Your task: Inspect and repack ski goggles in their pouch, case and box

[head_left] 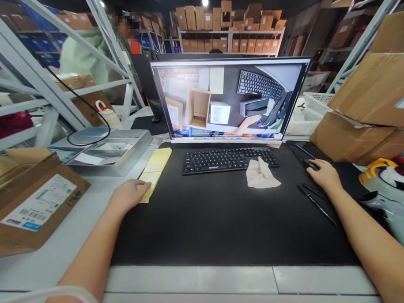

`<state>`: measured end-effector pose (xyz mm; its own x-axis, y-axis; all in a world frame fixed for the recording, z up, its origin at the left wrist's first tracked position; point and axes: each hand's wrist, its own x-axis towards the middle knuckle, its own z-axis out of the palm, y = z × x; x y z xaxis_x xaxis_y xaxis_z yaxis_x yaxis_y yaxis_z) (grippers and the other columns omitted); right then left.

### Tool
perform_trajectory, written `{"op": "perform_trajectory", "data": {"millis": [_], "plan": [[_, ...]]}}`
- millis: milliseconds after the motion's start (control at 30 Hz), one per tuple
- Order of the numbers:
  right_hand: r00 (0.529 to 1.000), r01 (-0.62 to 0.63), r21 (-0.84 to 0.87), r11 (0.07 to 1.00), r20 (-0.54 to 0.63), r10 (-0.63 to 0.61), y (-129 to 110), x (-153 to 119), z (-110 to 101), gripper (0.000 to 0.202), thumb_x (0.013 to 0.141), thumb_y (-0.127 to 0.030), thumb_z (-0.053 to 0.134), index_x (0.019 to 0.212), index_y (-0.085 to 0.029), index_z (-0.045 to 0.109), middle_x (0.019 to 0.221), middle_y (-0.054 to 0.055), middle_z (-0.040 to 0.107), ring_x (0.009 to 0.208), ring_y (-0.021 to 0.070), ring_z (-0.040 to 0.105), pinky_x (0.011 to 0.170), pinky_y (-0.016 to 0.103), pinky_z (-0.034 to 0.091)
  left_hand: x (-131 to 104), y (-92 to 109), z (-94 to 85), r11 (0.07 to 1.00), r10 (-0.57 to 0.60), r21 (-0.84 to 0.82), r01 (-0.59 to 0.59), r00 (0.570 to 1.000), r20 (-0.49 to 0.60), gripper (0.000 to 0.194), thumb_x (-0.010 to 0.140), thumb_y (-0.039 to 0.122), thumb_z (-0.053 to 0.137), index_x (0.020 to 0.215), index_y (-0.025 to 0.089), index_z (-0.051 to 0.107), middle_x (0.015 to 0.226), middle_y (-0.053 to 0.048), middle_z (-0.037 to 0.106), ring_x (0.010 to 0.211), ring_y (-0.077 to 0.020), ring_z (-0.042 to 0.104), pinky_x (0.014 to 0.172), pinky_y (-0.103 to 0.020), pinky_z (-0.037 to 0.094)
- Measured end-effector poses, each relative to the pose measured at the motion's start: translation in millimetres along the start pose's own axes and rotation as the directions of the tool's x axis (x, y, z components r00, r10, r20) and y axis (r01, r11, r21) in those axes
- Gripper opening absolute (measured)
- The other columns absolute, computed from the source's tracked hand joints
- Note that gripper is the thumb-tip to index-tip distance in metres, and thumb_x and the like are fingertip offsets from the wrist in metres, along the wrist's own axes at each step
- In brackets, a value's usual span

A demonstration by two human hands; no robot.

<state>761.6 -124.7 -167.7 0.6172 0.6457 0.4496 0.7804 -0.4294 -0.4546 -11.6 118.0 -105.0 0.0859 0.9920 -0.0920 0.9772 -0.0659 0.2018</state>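
My left hand [129,196] rests at the left of the black desk mat [204,226], its fingers curled closed on the edge of a stack of yellow paper sheets [155,167]. At the right, my right hand [323,174] is wrapped over a black computer mouse [312,166]. Between the hands lie a black keyboard [218,160] and a crumpled white tissue [261,175] that overlaps its lower right edge. Behind the keyboard stands a monitor [231,99] displaying an overhead picture of boxes, a keyboard and a hand.
A labelled cardboard box [34,206] and an open grey box [112,152] stand left. On the right are stacked cartons [375,88], a barcode scanner [389,202] and a pen [318,205]. Behind the metal frame is a person in a pale green top [86,56].
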Motion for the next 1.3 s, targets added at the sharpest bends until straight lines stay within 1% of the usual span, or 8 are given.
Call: {"op": "perform_trajectory", "data": {"millis": [200,367,500,633,767,933,1133,1300], "plan": [[0.997,0.031,0.005,1.0,-0.065,-0.03,1.5,-1.1,1.6,0.043,0.085,-0.046,0.067,0.117,-0.024,0.086,0.137,0.015,0.078,0.141,0.0395,0.067,0.13,0.059,0.05,-2.0,2.3,0.9,1.0,0.014,0.004,-0.014,1.0,0.015,0.073,0.096,0.069,0.048,0.127,0.017,0.088,0.137,-0.023,0.084,0.128,-0.046,0.078,0.108,-0.049,0.06],[1.0,0.011,-0.015,1.0,-0.021,-0.011,1.7,-1.4,2.0,0.042,0.086,-0.044,0.068,0.118,-0.025,0.086,0.137,0.014,0.078,0.141,0.039,0.067,0.13,0.057,0.05,-9.0,14.1,4.4,0.999,0.014,0.036,-0.014,1.0,-0.023,0.075,0.09,0.072,0.06,0.132,0.013,0.08,0.147,-0.027,0.077,0.131,-0.0468,0.076,0.105,-0.051,0.061],[1.0,-0.008,-0.038,0.999,-0.026,0.007,0.8,-0.8,0.9,0.042,0.086,-0.043,0.067,0.118,-0.024,0.086,0.135,0.016,0.077,0.139,0.0399,0.067,0.129,0.058,0.051,-11.7,21.8,3.7,0.998,0.006,0.062,-0.003,0.999,-0.048,0.063,0.089,0.063,0.063,0.125,0.014,0.078,0.135,-0.026,0.081,0.122,-0.0445,0.079,0.1,-0.047,0.062],[0.999,-0.005,-0.026,1.0,-0.041,0.004,0.8,-0.2,-0.1,0.039,0.084,-0.044,0.068,0.114,-0.025,0.086,0.127,0.014,0.078,0.136,0.0382,0.069,0.129,0.056,0.051,-11.3,24.0,-2.3,0.998,-0.016,0.06,0.017,1.0,-0.022,0.053,0.092,0.056,0.058,0.118,0.017,0.083,0.125,-0.024,0.085,0.116,-0.0452,0.081,0.095,-0.046,0.061],[0.999,-0.022,-0.027,0.999,-0.026,0.022,0.6,-0.1,0.0,0.042,0.085,-0.045,0.066,0.116,-0.025,0.086,0.133,0.015,0.077,0.138,0.0391,0.068,0.13,0.058,0.05,-8.6,20.0,-7.8,0.998,-0.017,0.061,0.017,1.0,0.008,0.059,0.096,0.061,0.049,0.114,0.019,0.088,0.126,-0.023,0.086,0.12,-0.0464,0.08,0.096,-0.047,0.06],[0.999,-0.031,-0.017,0.999,-0.015,0.031,1.6,0.8,1.2,0.044,0.085,-0.045,0.067,0.118,-0.023,0.086,0.137,0.017,0.076,0.139,0.0407,0.068,0.129,0.061,0.05,-2.4,8.3,-7.4,1.0,-0.005,0.017,0.005,1.0,0.013,0.07,0.097,0.066,0.045,0.116,0.019,0.092,0.121,-0.023,0.088,0.115,-0.0472,0.081,0.093,-0.048,0.061],[0.999,-0.043,-0.022,0.999,0.006,0.043,6.0,2.7,2.1,0.047,0.086,-0.045,0.066,0.122,-0.022,0.086,0.142,0.017,0.075,0.139,0.0406,0.068,0.129,0.061,0.05,-0.9,2.7,-6.7,0.999,0.012,0.037,-0.014,0.999,0.045,0.077,0.099,0.064,0.037,0.124,0.017,0.092,0.134,-0.023,0.085,0.126,-0.0466,0.079,0.099,-0.047,0.06],[0.999,-0.038,-0.011,0.999,0.004,0.038,6.1,2.9,2.5,0.046,0.086,-0.045,0.067,0.121,-0.022,0.087,0.14,0.017,0.076,0.14,0.0403,0.068,0.129,0.059,0.05,-1.0,2.3,-6.2,0.999,0.01,0.03,-0.011,0.999,0.036,0.078,0.098,0.068,0.039,0.122,0.016,0.092,0.121,-0.024,0.088,0.118,-0.0468,0.081,0.096,-0.048,0.06]]}}
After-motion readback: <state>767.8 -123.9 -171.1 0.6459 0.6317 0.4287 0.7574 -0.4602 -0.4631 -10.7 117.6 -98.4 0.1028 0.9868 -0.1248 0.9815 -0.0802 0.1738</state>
